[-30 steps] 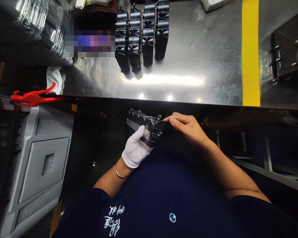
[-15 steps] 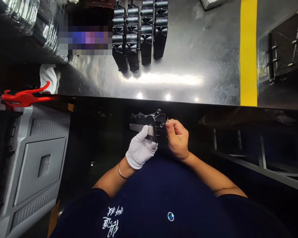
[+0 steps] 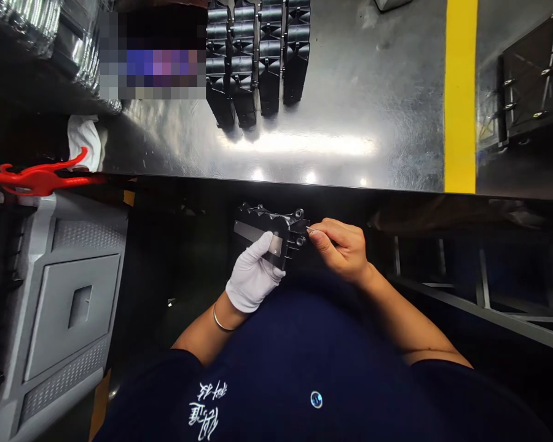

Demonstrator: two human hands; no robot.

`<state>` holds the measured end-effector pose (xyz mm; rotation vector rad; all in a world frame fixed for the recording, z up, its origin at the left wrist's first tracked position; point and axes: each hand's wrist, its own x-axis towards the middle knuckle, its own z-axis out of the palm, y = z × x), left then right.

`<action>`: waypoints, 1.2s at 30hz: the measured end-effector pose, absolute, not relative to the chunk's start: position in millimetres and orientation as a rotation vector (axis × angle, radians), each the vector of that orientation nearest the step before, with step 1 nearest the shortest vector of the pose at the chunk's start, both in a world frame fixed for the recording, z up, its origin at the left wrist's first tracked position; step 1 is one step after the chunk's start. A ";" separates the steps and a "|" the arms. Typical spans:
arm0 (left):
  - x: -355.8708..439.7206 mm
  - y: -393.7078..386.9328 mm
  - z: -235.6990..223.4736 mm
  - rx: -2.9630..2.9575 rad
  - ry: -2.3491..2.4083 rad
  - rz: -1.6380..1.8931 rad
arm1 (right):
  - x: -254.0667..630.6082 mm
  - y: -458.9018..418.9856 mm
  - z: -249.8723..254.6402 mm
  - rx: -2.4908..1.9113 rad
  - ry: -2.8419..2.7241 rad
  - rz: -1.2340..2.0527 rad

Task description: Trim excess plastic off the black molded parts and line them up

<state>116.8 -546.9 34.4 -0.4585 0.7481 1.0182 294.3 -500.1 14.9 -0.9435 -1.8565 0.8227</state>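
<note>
My left hand (image 3: 254, 273), in a white glove, grips a black molded plastic part (image 3: 270, 228) in front of the bench edge. A flat grey strip (image 3: 253, 235) runs along the part's face, and my left thumb presses on it. Round screw bosses stick out at the part's right end. My bare right hand (image 3: 343, 245) is closed in a pinch beside that end. Between its thumb and forefinger a thin, pale tip shows; it is too small to name.
A metal bench (image 3: 373, 92) crosses the top, with rows of similar black parts (image 3: 270, 67) and a yellow stripe (image 3: 459, 98). At left are red-handled pliers or cutters (image 3: 41, 179), a white cloth (image 3: 83, 141) and a grey plastic case (image 3: 74, 313). A metal frame (image 3: 483, 276) stands right.
My right hand has shifted slightly right and turned, its fingers now pointing more to the left. The black part has tilted a little and moved left with my left hand.
</note>
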 end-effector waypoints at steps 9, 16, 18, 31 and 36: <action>125.1 -543.2 46.2 -0.336 0.945 1.068 | 300.2 -495.1 12.2 -0.925 -1.947 0.833; 127.7 -545.5 40.1 -0.181 0.922 1.064 | 293.1 -498.6 1.2 -0.989 -1.786 0.731; 126.7 -544.6 38.3 -0.216 0.952 1.046 | 290.8 -499.4 -2.8 -1.030 -1.761 0.735; 120.7 -546.1 29.7 -0.305 0.946 1.038 | 279.9 -500.4 -37.5 -1.371 -1.480 0.980; 121.9 -549.6 38.7 -0.056 0.913 1.130 | 293.4 -495.2 -43.7 -1.551 -1.294 1.094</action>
